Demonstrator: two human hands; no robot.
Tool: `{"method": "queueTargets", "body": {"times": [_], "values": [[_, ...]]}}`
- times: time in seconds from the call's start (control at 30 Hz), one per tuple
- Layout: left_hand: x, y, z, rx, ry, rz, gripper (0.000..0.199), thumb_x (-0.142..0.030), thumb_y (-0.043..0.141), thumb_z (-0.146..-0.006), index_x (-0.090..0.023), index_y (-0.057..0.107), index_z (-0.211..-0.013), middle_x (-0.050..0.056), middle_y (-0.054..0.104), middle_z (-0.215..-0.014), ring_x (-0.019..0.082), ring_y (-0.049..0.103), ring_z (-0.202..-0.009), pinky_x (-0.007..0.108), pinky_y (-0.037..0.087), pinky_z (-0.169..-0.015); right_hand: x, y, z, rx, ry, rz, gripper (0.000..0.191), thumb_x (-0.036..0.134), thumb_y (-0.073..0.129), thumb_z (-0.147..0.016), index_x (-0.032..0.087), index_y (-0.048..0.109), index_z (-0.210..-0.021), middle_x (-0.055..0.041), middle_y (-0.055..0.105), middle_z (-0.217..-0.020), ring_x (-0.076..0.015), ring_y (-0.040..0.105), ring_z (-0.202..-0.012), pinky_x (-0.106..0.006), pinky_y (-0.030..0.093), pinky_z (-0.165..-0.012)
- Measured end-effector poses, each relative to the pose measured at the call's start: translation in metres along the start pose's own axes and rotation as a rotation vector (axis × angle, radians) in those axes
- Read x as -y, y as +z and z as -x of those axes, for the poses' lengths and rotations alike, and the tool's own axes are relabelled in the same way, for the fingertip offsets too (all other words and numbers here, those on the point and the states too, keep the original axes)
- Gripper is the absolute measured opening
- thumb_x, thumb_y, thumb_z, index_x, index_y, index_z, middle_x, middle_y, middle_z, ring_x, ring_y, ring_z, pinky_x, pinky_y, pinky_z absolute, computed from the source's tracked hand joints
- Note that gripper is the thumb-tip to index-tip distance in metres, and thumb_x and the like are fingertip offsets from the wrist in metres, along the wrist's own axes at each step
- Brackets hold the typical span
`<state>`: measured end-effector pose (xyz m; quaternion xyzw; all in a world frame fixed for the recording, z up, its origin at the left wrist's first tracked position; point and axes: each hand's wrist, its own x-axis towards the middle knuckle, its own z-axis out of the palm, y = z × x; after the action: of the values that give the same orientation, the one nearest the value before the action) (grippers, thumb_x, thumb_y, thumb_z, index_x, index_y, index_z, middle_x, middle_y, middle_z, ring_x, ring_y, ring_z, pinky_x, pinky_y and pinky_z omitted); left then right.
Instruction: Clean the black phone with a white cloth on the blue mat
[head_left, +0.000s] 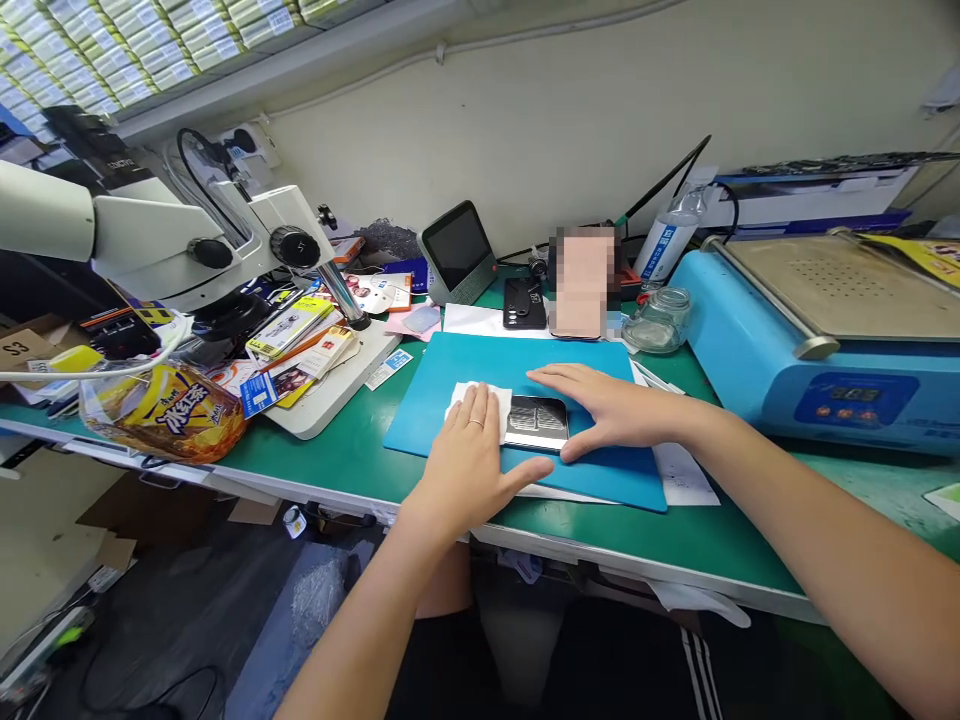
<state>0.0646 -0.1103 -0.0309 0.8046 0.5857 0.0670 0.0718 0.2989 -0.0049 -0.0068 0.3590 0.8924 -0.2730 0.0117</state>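
A phone (537, 420) with a dark, streaky face lies flat on the blue mat (487, 355). My left hand (472, 440) presses flat on a white tissue (504, 400) that covers the phone's left end; its fingers are stretched out and a ring shows on one. At the phone's right end, my right hand (607, 405) is spread with thumb and fingers apart, the thumb close to the phone's lower right corner. Whether that thumb touches the phone I cannot tell.
A blue heating plate (750, 340) stands at the right, near a glass jar (660, 320) and a bottle (671, 235). Behind the mat are a black phone (524, 303) and a small display (459, 250). A microscope (165, 250) and an orange drink bottle (161, 410) occupy the left.
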Motion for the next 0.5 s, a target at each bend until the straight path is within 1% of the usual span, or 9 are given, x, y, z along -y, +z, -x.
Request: {"method": "queueTargets", "body": {"times": [0.07,0.17,0.23,0.27,0.33,0.4,0.5], "values": [[-0.016,0.003,-0.005,-0.007,0.0,0.017,0.116,-0.088,0.03,-0.091,0.005,0.023,-0.16,0.026,0.015,-0.168,0.037,0.01,-0.158,0.051,0.018,-0.128,0.001,0.0,0.0,0.001,-0.003,0.007,0.116,0.077,0.07,-0.072,0.028,0.02,-0.165,-0.0106,0.02,-0.173,-0.0433,0.016,-0.156,-0.062,0.024,-0.123],[-0.04,0.007,-0.007,-0.007,0.07,0.061,0.121,-0.092,0.027,-0.087,0.005,0.023,-0.16,0.025,0.014,-0.168,0.036,0.009,-0.158,0.05,0.018,-0.129,0.002,-0.001,-0.001,0.003,0.003,0.01,0.116,0.076,0.071,-0.072,0.026,0.022,-0.164,-0.0116,0.02,-0.172,-0.0434,0.015,-0.156,-0.061,0.023,-0.124],[-0.049,0.008,-0.003,-0.01,0.117,0.086,0.121,-0.092,0.025,-0.087,0.004,0.024,-0.16,0.023,0.015,-0.168,0.035,0.01,-0.158,0.05,0.017,-0.129,0.003,-0.001,-0.001,0.001,0.011,0.006,0.115,0.077,0.071,-0.071,0.025,0.025,-0.164,-0.0115,0.022,-0.172,-0.0441,0.017,-0.155,-0.06,0.023,-0.124],[-0.05,0.008,-0.001,-0.009,0.137,0.096,0.12,-0.092,0.025,-0.087,0.004,0.024,-0.16,0.023,0.015,-0.168,0.034,0.009,-0.158,0.049,0.017,-0.129,0.003,-0.001,-0.001,0.001,0.013,0.006,0.115,0.077,0.072,-0.071,0.026,0.026,-0.163,-0.0115,0.023,-0.171,-0.0444,0.018,-0.155,-0.06,0.024,-0.124],[-0.045,0.006,0.007,0.007,0.17,0.114,0.117,-0.091,0.025,-0.088,0.001,0.025,-0.16,0.021,0.015,-0.169,0.033,0.009,-0.158,0.049,0.018,-0.129,0.004,-0.002,0.0,0.004,0.013,0.009,0.113,0.077,0.072,-0.071,0.027,0.028,-0.163,-0.0116,0.024,-0.171,-0.0445,0.019,-0.155,-0.061,0.024,-0.123],[-0.031,0.003,0.014,0.034,0.169,0.125,0.114,-0.09,0.026,-0.089,-0.002,0.025,-0.161,0.018,0.014,-0.169,0.032,0.009,-0.158,0.048,0.02,-0.128,0.004,-0.002,0.0,0.008,0.009,0.011,0.11,0.076,0.072,-0.071,0.028,0.031,-0.162,-0.0115,0.024,-0.171,-0.0443,0.02,-0.155,-0.061,0.025,-0.123],[-0.006,-0.003,0.021,0.047,0.082,0.1,0.111,-0.087,0.03,-0.091,-0.002,0.022,-0.162,0.017,0.012,-0.17,0.033,0.009,-0.158,0.05,0.02,-0.128,0.002,-0.002,0.001,0.01,0.002,0.006,0.102,0.074,0.072,-0.072,0.029,0.04,-0.158,-0.011,0.025,-0.171,-0.0454,0.021,-0.154,-0.062,0.028,-0.121]]}}
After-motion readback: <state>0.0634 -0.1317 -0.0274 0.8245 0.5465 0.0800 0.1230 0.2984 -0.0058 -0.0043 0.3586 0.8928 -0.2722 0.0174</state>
